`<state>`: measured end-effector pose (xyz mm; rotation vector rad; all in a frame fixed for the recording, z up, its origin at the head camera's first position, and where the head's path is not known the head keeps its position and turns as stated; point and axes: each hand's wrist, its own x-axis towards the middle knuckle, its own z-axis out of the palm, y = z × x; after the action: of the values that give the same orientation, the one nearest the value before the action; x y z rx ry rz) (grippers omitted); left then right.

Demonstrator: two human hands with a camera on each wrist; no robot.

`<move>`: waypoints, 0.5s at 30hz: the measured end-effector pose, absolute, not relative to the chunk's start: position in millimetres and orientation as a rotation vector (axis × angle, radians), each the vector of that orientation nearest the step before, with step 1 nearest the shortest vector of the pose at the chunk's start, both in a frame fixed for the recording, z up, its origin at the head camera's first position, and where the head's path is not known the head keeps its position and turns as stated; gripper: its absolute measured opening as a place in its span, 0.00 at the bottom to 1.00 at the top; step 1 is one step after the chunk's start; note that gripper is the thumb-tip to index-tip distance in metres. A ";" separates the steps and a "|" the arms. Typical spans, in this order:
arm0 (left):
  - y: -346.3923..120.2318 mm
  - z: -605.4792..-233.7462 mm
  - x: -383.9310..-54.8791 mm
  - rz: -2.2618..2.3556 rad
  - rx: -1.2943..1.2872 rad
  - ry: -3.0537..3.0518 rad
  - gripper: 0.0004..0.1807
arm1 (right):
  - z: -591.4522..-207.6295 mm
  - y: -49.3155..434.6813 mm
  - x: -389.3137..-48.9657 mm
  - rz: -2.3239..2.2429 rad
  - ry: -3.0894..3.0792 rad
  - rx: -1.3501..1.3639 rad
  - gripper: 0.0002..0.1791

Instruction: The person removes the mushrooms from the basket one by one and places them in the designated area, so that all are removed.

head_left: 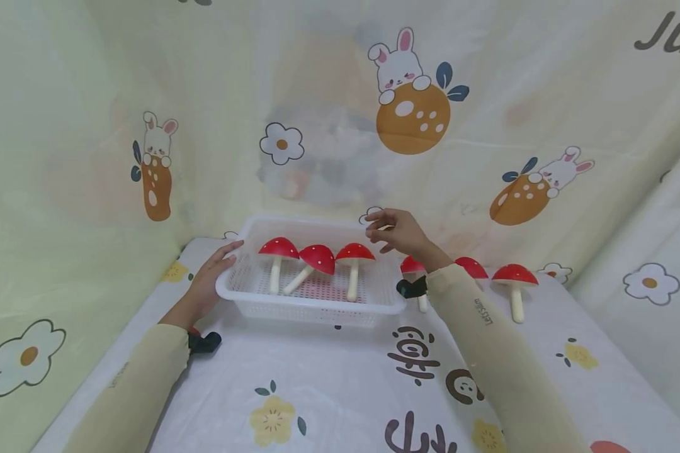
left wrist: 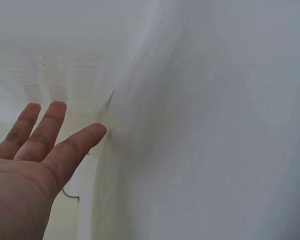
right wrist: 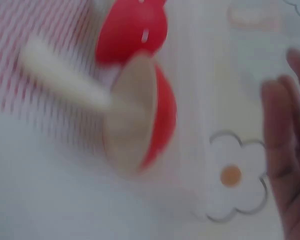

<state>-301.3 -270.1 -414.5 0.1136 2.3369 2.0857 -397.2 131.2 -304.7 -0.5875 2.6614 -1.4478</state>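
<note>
A white plastic basket [head_left: 317, 308] with perforated walls holds three toy mushrooms with red, white-dotted caps: one on the left [head_left: 274, 270], a tilted one in the middle [head_left: 317, 259], one on the right [head_left: 354, 277]. My left hand [head_left: 211, 280] rests along the basket's left side with fingers extended; in the left wrist view its fingers [left wrist: 52, 122] lie near the slotted wall. Over the basket's back right corner hovers my right hand [head_left: 399, 233], fingers loosely bent and holding nothing. The right wrist view, blurred, shows the right-hand mushroom [right wrist: 140, 115] beside those fingers [right wrist: 280, 125].
To the basket's right, three more mushrooms lie on the patterned cloth: one near the rim [head_left: 422, 301], one partly behind my right sleeve [head_left: 471, 267], one farther right [head_left: 515, 296]. Printed curtains [head_left: 328, 94] hang behind and beside the table. Black straps [head_left: 204, 343] sit at both wrists.
</note>
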 end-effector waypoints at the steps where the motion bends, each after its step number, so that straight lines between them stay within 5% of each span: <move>1: -270.4 -415.3 -301.5 2.085 0.116 2.337 0.28 | -307.3 125.9 -398.8 -1.502 2.656 -0.571 0.25; 6: -270.9 -419.4 -302.7 2.073 0.104 2.343 0.28 | -316.3 107.3 -404.0 -1.573 2.747 -0.491 0.23; 15: -269.8 -417.7 -301.8 2.085 0.111 2.337 0.26 | -328.4 95.7 -404.9 -0.806 2.977 -0.304 0.24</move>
<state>-301.8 -269.8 -417.7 0.1111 2.3368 2.0852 -404.9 95.7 -328.4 -0.3044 2.9770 -0.8059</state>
